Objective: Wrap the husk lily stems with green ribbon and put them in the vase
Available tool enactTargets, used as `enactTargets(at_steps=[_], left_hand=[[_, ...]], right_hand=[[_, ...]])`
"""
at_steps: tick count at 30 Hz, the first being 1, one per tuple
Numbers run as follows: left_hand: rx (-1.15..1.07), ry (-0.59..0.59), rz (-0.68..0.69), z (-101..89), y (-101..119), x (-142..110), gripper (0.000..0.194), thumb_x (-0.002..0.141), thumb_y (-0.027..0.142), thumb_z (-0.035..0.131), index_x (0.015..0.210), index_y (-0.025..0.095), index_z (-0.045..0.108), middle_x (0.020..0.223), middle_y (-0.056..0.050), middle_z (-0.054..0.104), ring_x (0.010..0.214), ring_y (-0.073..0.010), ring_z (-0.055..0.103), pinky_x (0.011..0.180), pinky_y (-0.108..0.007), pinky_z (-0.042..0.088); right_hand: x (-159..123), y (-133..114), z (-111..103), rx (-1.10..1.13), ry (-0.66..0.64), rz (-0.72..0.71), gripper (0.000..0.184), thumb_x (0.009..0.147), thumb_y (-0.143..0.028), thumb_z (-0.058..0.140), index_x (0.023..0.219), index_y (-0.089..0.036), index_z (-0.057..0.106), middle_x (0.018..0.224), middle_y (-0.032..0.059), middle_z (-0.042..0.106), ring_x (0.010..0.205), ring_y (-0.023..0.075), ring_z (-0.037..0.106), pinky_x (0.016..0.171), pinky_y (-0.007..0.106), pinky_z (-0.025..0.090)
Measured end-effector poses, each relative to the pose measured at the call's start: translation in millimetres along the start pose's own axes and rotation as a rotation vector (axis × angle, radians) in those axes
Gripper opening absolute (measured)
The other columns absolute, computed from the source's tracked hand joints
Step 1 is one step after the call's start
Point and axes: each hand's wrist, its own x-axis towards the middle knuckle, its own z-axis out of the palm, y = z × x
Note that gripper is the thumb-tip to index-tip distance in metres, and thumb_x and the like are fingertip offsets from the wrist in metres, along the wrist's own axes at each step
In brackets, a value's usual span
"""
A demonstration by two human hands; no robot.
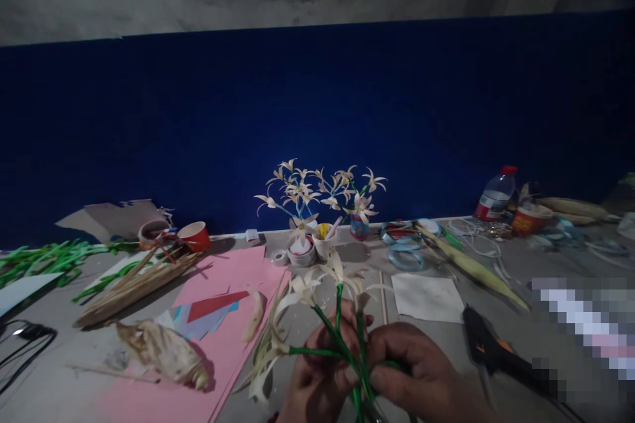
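Stems (pixel 342 345) bunched, near centre

Left hand (pixel 317 380) and right hand (pixel 421 370), curled nearly closed, both pinch them low, likely to spare the blooms (pixel 303 291). A glue gun (pixel 496 358) lies right, apparently for easy reach.

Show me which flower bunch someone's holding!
The nearest bunch, its green stems in the left hand and right hand; the other flowers stand untouched farther back.
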Motion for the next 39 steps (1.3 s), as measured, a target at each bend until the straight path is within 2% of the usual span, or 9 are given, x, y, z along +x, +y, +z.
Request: enactTargets(at_steps=[3,7,11,16,22,25,30,35,39], left_hand=[[-0.095,-0.008,0.028,4.3,-1,2,0.018,0.062,0.031,0.086,0.070,0.023,0.073,0.090,-0.002,0.068,0.105,-0.0239,0.061,0.107,-0.039,0.036],[-0.078,0.059,0.004,11.6,0,3,0.032,0.059,0.037,0.088,0.086,0.023,0.078,0.091,-0.005,0.070,0.098,-0.0243,0.064,0.089,-0.031,0.048],[-0.074,0.148,0.006,22.7,7,2,0.029,0.053,0.039,0.090,0.070,0.022,0.075,0.077,-0.002,0.065,0.076,-0.0172,0.060,0.077,-0.027,0.049],[0.018,0.259,-0.009,28.4,12,1,0.026,0.055,0.037,0.090,0.070,0.021,0.076,0.069,0.000,0.063,0.070,-0.0132,0.056,0.067,-0.019,0.046],[0.114,0.419,-0.041,29.9,13,-4,0.032,0.052,0.043,0.090,0.073,0.021,0.078,0.074,-0.002,0.074,0.080,-0.0189,0.065,0.077,-0.023,0.049],[0.185,0.425,-0.021,29.1,15,-8,0.033,0.055,0.046,0.087,0.075,0.021,0.077,0.073,-0.002,0.074,0.079,-0.0203,0.066,0.076,-0.024,0.051],[0.352,0.433,0.009,15.6,6,-10,0.032,0.061,0.043,0.084,0.081,0.019,0.076,0.075,-0.005,0.072,0.080,-0.0251,0.067,0.076,-0.031,0.053],[0.194,0.472,-0.070,10.3,-4,-8,0.036,0.053,0.041,0.089,0.079,0.019,0.077,0.086,-0.008,0.078,0.087,-0.0268,0.069,0.080,-0.032,0.053],[0.171,0.365,-0.033,18.7,5,-8,0.032,0.056,0.039,0.088,0.080,0.019,0.078,0.081,-0.007,0.078,0.081,-0.0247,0.070,0.075,-0.029,0.054]], right_hand=[[-2,-2,0,0.016,-0.004,0.022,0.015,0.082,-0.028,0.062,0.073,-0.018,0.070,0.075,0.0018,0.067,0.075,0.0165,0.060,0.072,0.023,0.047],[-4,-3,0,-0.040,0.025,0.004,0.013,0.082,-0.018,0.058,0.077,-0.019,0.071,0.077,0.0024,0.069,0.076,0.0164,0.062,0.071,0.024,0.047],[-6,-1,-1,-0.184,0.080,-0.040,0.011,0.081,-0.016,0.060,0.076,-0.020,0.069,0.078,0.0020,0.070,0.077,0.0167,0.063,0.073,0.024,0.047],[-3,-4,-6,-0.330,0.066,-0.136,0.015,0.086,-0.018,0.057,0.071,-0.020,0.060,0.067,-0.0025,0.061,0.066,0.0121,0.059,0.063,0.020,0.043],[2,-11,-8,-0.559,0.092,-0.333,0.015,0.089,-0.015,0.052,0.077,-0.021,0.058,0.068,-0.0021,0.065,0.062,0.0113,0.060,0.059,0.019,0.041],[1,-12,-6,-0.712,0.153,-0.397,0.018,0.093,-0.018,0.050,0.079,-0.021,0.059,0.071,-0.0014,0.070,0.064,0.0114,0.064,0.061,0.019,0.043],[2,-17,-2,-0.959,0.222,-0.473,0.043,0.103,-0.029,0.032,0.071,-0.022,0.059,0.061,-0.0006,0.070,0.054,0.0133,0.065,0.056,0.025,0.041],[1,-18,-4,-0.901,0.183,-0.462,0.043,0.104,-0.032,0.031,0.073,-0.022,0.060,0.064,-0.0003,0.072,0.056,0.0125,0.066,0.058,0.024,0.043],[0,-16,-5,-0.878,0.165,-0.392,0.034,0.101,-0.030,0.038,0.075,-0.022,0.060,0.066,-0.0012,0.071,0.059,0.0127,0.066,0.059,0.024,0.042]])
